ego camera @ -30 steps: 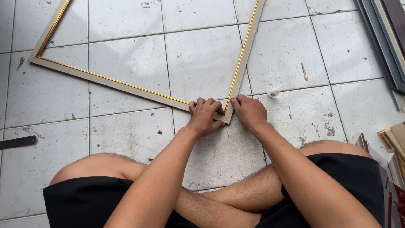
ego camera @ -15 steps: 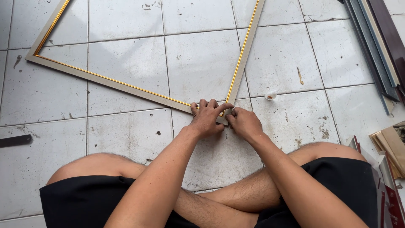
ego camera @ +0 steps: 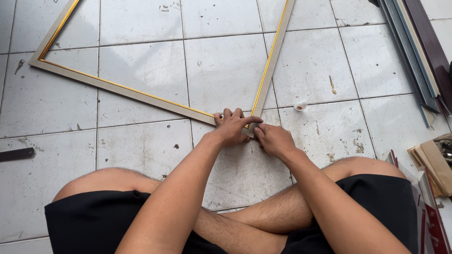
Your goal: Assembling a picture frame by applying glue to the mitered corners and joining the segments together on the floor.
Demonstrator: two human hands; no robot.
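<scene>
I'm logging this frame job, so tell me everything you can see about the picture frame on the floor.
The picture frame is a large, empty rectangle of slim moulding, pale grey-beige on its face with a gold strip along the inner edge. It lies flat on the white tiled floor, turned so one corner points at the seated person; its far part runs out of view. The left hand and right hand both press on that near mitred corner. The material looks like wood or plastic; I cannot tell which.

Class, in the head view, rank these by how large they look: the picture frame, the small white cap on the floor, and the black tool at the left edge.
1. picture frame, by far the largest
2. black tool, partly cut off
3. white cap
</scene>
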